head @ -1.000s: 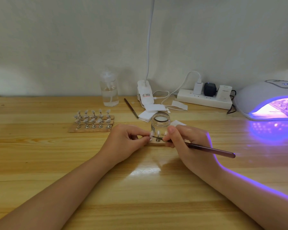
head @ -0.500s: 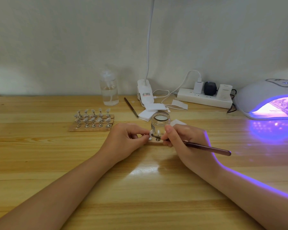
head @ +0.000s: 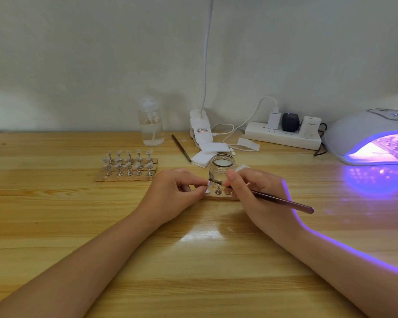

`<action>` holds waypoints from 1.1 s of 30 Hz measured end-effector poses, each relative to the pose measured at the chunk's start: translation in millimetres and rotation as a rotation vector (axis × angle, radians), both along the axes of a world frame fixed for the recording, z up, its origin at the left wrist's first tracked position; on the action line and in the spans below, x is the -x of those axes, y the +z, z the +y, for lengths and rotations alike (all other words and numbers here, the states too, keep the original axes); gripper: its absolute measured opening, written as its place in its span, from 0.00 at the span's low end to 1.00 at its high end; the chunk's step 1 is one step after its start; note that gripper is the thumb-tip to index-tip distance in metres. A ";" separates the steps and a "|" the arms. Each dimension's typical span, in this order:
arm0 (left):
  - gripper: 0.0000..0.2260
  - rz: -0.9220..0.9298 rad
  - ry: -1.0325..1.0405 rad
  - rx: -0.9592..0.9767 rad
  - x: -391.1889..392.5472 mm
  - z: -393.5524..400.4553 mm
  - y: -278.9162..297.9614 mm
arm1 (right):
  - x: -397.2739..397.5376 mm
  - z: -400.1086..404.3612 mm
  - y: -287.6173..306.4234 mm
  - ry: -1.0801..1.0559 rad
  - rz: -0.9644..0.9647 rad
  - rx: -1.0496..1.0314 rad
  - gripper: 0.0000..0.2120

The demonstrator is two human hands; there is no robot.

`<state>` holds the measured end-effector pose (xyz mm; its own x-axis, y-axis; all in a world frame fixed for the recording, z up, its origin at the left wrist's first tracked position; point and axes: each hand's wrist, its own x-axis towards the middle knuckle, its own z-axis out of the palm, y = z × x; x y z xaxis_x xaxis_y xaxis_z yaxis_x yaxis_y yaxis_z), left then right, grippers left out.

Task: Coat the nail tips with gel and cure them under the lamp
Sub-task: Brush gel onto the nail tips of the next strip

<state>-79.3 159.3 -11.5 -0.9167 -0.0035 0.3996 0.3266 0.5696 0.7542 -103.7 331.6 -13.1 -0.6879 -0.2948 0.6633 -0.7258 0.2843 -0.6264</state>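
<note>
A nail tip on its small stand is pinched between the fingers of the left hand, just above a wooden strip on the surface, and the brush is gripped pencil-fashion by the right hand, its bristle end laid against the tip. Both hands are thus closed on something, and they are drawn close together in front of the open gel jar, which stands just behind them. One more stand is seen upright on the strip; whether its tip is coated cannot be told. The coating step appears to be in hand, and it is best done with a thin, even film drawn along the tip in light strokes, the tip being held steady and the gel kept off the fingers and the stand. The heels of both hands could be rested on the surface for steadiness. A rack of further tips waits to the left, well apart. The lamp is lit at the far right, with something already inside, so cured and uncured tips should be kept separate.
</note>
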 end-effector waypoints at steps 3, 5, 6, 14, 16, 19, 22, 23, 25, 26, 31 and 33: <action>0.08 -0.010 0.004 -0.003 -0.8 0.7 0.6 | -1.3 0.4 -0.7 0.029 -0.016 0.030 0.10; 0.09 -0.013 0.000 -0.004 -1.3 0.7 1.4 | -2.3 0.5 -1.3 0.057 -0.014 0.047 0.12; 0.10 -0.013 -0.001 -0.003 -1.4 0.6 1.8 | -2.3 0.5 -1.9 0.071 -0.028 0.067 0.12; 0.10 -0.014 0.002 -0.012 -1.4 0.7 1.3 | -1.5 1.9 -1.8 0.021 -0.082 0.141 0.15; 0.10 -0.010 -0.008 -0.011 -1.8 0.3 1.2 | 0.5 0.9 -1.7 -0.016 -0.095 0.100 0.15; 0.10 -0.009 -0.011 -0.007 -1.5 0.5 1.3 | 1.6 0.1 -1.0 -0.035 -0.091 0.047 0.13; 0.11 -0.010 -0.011 -0.011 -1.4 0.9 1.7 | 1.0 -0.3 -0.5 -0.026 -0.086 0.024 0.13; 0.11 -0.013 -0.011 -0.014 -1.4 0.9 1.8 | 0.4 -0.2 -0.4 -0.017 -0.088 0.026 0.13; 0.11 -0.019 -0.014 -0.021 -1.9 0.7 1.7 | -0.4 0.5 -1.1 0.006 -0.079 0.027 0.15; 0.11 -0.020 -0.017 -0.023 -2.2 0.6 1.6 | -0.7 1.0 -1.8 0.020 -0.069 0.025 0.15; 0.11 -0.016 -0.012 -0.009 -1.3 0.3 1.5 | -1.9 2.0 -3.2 0.089 -0.090 0.095 0.16; 0.12 -0.014 -0.015 -0.015 -1.2 0.2 1.1 | -2.3 1.9 -2.4 0.081 -0.101 0.123 0.16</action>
<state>-78.1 159.5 -10.4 -0.9220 0.0044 0.3871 0.3247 0.5534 0.7670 -101.3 333.4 -15.6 -0.7302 -0.2727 0.6265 -0.6748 0.1442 -0.7237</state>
